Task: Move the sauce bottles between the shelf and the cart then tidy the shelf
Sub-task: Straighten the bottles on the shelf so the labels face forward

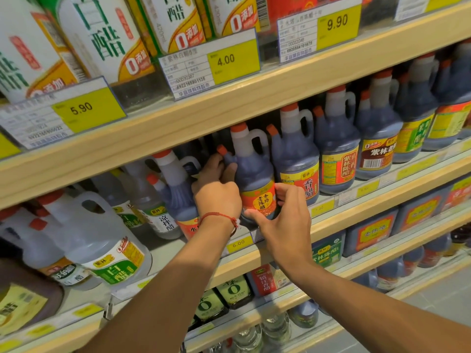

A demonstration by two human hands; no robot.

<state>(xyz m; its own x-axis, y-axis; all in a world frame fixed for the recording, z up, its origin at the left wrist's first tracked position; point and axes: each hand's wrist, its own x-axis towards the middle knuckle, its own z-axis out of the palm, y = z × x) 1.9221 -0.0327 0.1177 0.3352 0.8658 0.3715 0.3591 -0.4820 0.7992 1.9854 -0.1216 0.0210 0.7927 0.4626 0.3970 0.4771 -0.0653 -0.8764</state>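
Note:
A dark vinegar bottle [253, 171] with an orange cap, white neck handle and orange-red label stands at the front of the middle shelf [331, 220]. My left hand [216, 189], with a red string at the wrist, wraps its fingers around the bottle's left shoulder. My right hand [283, 212] presses the lower right side of the same bottle, thumb under the label. A second bottle with the same label [178, 189] stands just to its left, partly hidden by my left hand.
More dark vinegar jugs [336, 149] fill the shelf to the right. Clear white vinegar jugs [102, 240] stand to the left. The wooden shelf board above [229, 108] carries yellow price tags. Lower shelves hold further bottles. No cart is in view.

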